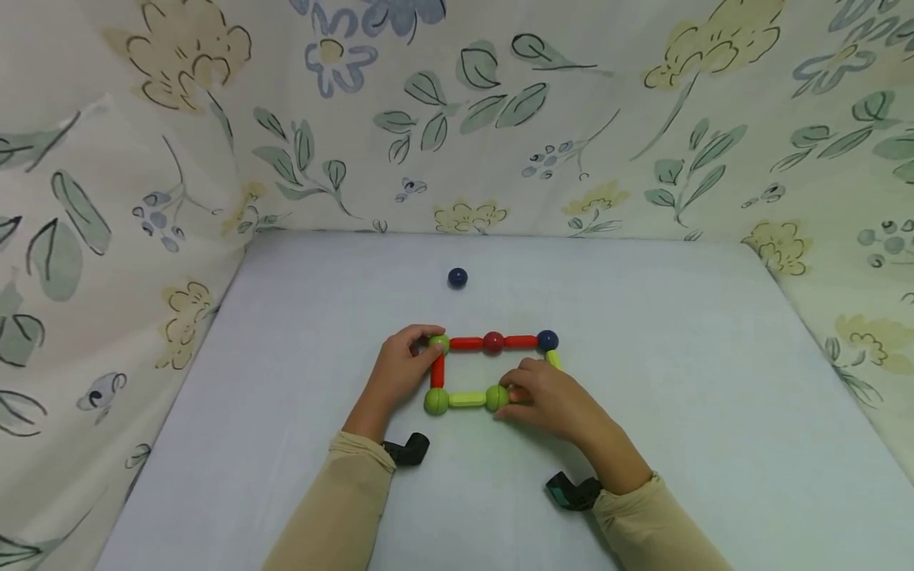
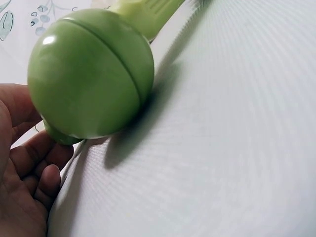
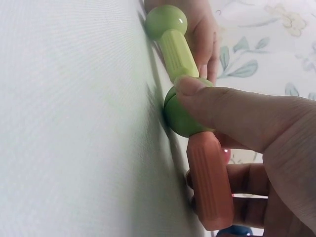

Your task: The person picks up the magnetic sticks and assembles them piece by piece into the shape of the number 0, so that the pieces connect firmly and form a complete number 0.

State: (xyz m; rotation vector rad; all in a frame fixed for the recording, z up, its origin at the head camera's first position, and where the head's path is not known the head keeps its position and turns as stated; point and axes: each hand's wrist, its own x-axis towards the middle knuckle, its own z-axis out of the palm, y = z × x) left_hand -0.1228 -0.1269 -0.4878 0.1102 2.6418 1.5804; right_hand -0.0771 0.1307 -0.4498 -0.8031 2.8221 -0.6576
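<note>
On the white table, ball-and-stick pieces form a rough rectangle. My left hand (image 1: 396, 366) grips the green ball (image 1: 439, 343) at its far left corner with thumb and fingers. From there a red stick (image 1: 438, 371) runs to the front left green ball (image 1: 436, 401), which looms large in the left wrist view. A yellow-green stick (image 1: 467, 400) joins that to another green ball (image 1: 497, 398), pinched by my right hand (image 1: 553, 396). An orange stick (image 3: 210, 180) touches this ball in the right wrist view; its other end shows no ball attached.
Along the far side lie two red sticks (image 1: 466, 343) with a red ball (image 1: 493, 342) between them, ending at a dark blue ball (image 1: 547, 341). A yellow stick (image 1: 554, 360) extends from it. Farther back sits a loose dark blue ball (image 1: 458, 277). Floral cloth (image 1: 457, 119) surrounds the table.
</note>
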